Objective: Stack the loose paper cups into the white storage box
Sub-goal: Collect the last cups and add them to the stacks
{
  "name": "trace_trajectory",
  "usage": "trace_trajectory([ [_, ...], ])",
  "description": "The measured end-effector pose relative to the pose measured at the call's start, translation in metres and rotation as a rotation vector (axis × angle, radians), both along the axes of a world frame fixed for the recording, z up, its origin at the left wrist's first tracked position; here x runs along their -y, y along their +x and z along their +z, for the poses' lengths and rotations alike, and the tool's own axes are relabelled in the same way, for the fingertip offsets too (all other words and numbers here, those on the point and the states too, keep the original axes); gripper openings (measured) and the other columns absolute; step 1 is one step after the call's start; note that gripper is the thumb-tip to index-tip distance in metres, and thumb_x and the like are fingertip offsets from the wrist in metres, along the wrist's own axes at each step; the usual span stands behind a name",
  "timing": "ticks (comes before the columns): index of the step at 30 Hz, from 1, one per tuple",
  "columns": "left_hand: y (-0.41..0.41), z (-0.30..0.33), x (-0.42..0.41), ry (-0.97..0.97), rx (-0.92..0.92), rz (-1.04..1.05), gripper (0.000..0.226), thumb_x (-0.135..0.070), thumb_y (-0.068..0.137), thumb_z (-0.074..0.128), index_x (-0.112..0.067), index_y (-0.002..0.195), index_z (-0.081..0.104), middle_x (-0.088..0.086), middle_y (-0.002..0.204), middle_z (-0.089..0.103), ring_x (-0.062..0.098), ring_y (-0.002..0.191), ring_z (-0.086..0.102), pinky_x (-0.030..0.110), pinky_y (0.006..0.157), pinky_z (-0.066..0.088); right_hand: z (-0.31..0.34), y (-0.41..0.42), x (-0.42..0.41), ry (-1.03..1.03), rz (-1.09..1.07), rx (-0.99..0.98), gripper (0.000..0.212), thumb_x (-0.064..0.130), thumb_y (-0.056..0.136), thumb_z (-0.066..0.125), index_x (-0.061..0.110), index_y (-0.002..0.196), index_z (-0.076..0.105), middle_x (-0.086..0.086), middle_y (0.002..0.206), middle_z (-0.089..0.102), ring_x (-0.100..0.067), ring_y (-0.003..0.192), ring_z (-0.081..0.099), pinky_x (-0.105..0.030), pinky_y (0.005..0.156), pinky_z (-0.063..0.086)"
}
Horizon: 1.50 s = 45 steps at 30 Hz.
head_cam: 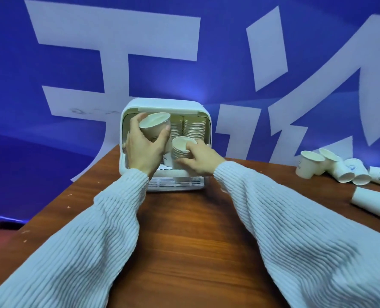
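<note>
Blue wall (pixel 217 52) with large white characters fills the background behind a brown wooden desk (pixel 191 236). At the desk's far edge stands the white box (pixel 166 105), its front open toward the person, with a slatted tray (pixel 175 182) jutting out at its base. Inside, at the back, two stacks (pixel 191 127) of nested cups rise side by side. The left hand (pixel 144 147) is raised in the box's opening, its fingers (pixel 138 121) and thumb curled round a single cup (pixel 155 127) tilted with its mouth toward the camera. The right hand (pixel 200 158) grips a front stack (pixel 182 150) just beside it, fingers wrapped round the rims low in the box. Both arms wear pale ribbed sleeves (pixel 295 218). Well apart, at the desk's right end, loose cups (pixel 337 167) lie in a cluster, one upright and others on their sides, with another cup on its side nearer the camera at the frame's edge.
</note>
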<state>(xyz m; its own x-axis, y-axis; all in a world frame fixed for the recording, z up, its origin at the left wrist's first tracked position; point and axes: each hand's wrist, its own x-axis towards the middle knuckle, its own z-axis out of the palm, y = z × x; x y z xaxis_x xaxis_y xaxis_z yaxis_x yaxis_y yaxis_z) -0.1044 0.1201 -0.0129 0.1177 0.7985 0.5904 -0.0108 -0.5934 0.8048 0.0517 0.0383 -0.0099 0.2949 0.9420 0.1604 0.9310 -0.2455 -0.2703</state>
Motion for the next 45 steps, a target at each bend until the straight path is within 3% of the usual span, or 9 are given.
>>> trace_trajectory([
  [4, 0.012, 0.014, 0.001, 0.085, -0.057, -0.046, 0.068, -0.045, 0.082, 0.08, -0.021, 0.139, 0.05, -0.004, 0.135, 0.06, 0.016, 0.122, 0.057, 0.039, 0.106, 0.046, -0.008, -0.005, 0.002, 0.264, -0.034, -0.259, 0.062, 0.057, 0.084, 0.076, 0.021, 0.123, 0.044, -0.002, 0.109, 0.066, -0.028, 0.1, 0.064, -0.036, 0.081, 0.046],
  [11, 0.039, 0.018, -0.009, 0.259, -0.344, -0.051, 0.069, -0.038, 0.086, 0.078, -0.012, 0.143, 0.049, 0.007, 0.141, 0.057, 0.025, 0.129, 0.053, 0.026, 0.104, 0.035, -0.022, 0.006, -0.001, 0.323, -0.113, -0.484, 0.123, 0.058, 0.067, 0.085, 0.049, 0.153, -0.003, -0.014, 0.136, 0.063, -0.04, 0.123, 0.06, -0.048, 0.105, 0.05],
  [17, 0.044, 0.022, -0.013, 0.258, -0.378, -0.084, 0.072, -0.042, 0.086, 0.079, -0.016, 0.145, 0.048, 0.002, 0.145, 0.056, 0.02, 0.132, 0.051, 0.02, 0.104, 0.033, -0.026, 0.007, -0.004, 0.335, -0.118, -0.529, 0.127, 0.064, 0.062, 0.082, 0.05, 0.153, -0.005, -0.015, 0.136, 0.065, -0.04, 0.125, 0.06, -0.051, 0.106, 0.049],
  [24, 0.049, 0.009, -0.012, 0.27, -0.529, -0.156, 0.074, -0.045, 0.084, 0.079, -0.016, 0.144, 0.05, 0.006, 0.142, 0.058, 0.026, 0.129, 0.055, 0.037, 0.109, 0.041, -0.024, 0.009, -0.002, 0.342, -0.105, -0.544, 0.131, 0.05, 0.067, 0.086, 0.048, 0.155, -0.01, -0.014, 0.13, 0.066, -0.036, 0.113, 0.065, -0.05, 0.102, 0.052],
  [29, 0.042, -0.02, -0.013, 0.282, -0.835, -0.122, 0.08, -0.066, 0.095, 0.027, -0.016, 0.157, 0.034, 0.002, 0.163, 0.035, 0.028, 0.146, 0.037, 0.043, 0.12, 0.029, -0.026, 0.011, -0.002, 0.322, -0.105, -0.491, 0.114, 0.036, 0.082, 0.073, 0.041, 0.16, -0.009, -0.02, 0.123, 0.068, -0.038, 0.106, 0.067, -0.046, 0.096, 0.054],
  [34, 0.048, -0.01, -0.021, 0.275, -1.029, -0.129, 0.084, -0.066, 0.094, 0.017, -0.015, 0.159, 0.03, 0.003, 0.167, 0.025, 0.027, 0.151, 0.03, 0.043, 0.123, 0.023, -0.022, 0.009, 0.0, 0.259, -0.031, -0.438, 0.105, 0.03, 0.087, 0.074, 0.034, 0.164, 0.003, -0.007, 0.103, 0.068, -0.03, 0.099, 0.068, -0.03, 0.085, 0.045],
  [37, 0.049, -0.003, -0.012, 0.417, -0.92, -0.008, 0.079, -0.067, 0.088, 0.026, -0.017, 0.144, 0.053, 0.006, 0.154, 0.047, 0.028, 0.142, 0.039, 0.048, 0.115, 0.035, -0.018, 0.01, 0.007, 0.297, -0.004, -0.486, 0.098, 0.013, 0.087, 0.069, 0.035, 0.163, 0.01, -0.002, 0.111, 0.066, -0.017, 0.096, 0.066, -0.019, 0.083, 0.046],
  [40, 0.061, -0.003, 0.017, 0.647, -0.673, 0.094, 0.042, -0.043, 0.091, 0.05, -0.017, 0.12, 0.065, 0.005, 0.125, 0.065, 0.029, 0.125, 0.051, 0.047, 0.101, 0.045, -0.019, 0.016, 0.023, 0.434, -0.025, -0.482, 0.082, 0.009, 0.086, 0.061, 0.043, 0.153, 0.029, -0.003, 0.142, 0.057, -0.021, 0.124, 0.059, -0.037, 0.107, 0.049],
  [45, 0.12, -0.012, 0.062, 0.659, -0.457, -0.088, 0.028, -0.025, 0.089, 0.053, -0.015, 0.111, 0.066, 0.004, 0.113, 0.067, 0.03, 0.11, 0.056, 0.046, 0.094, 0.048, -0.026, 0.051, 0.078, 0.551, -0.114, -0.496, 0.063, 0.007, 0.087, 0.063, 0.035, 0.141, 0.048, 0.005, 0.133, 0.063, -0.014, 0.116, 0.063, -0.042, 0.103, 0.054],
])
